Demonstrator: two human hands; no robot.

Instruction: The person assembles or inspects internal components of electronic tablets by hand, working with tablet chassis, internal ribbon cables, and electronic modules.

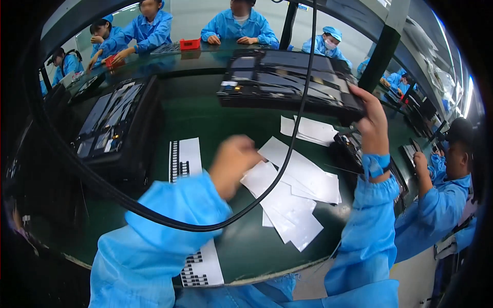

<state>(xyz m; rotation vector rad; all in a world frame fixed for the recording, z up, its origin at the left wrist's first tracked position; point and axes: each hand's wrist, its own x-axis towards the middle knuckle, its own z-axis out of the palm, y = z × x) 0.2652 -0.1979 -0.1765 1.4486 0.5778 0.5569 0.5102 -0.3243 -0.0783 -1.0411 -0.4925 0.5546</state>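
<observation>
My right hand [374, 120] grips the right end of a black tray [264, 101], thumb on its upper edge. The tray is raised over the far side of the bench, a little blurred, and carries dark glossy panels [295, 64] with thin strips. My left hand [233, 161] is smeared by motion, its fingertips at the near-left edge of loose white sheets [292, 174]. Whether the fingers have pinched a sheet cannot be made out. The sheets lie overlapping and fanned out on the green bench top [236, 256].
Black trays of similar panels [110, 120] are stacked at the left. More white sheets [313, 129] and another tray [352, 146] lie at right. A black cable [205, 226] loops across the view. Printed white strips [186, 156] lie on the bench. Co-workers in blue [241, 25] sit around.
</observation>
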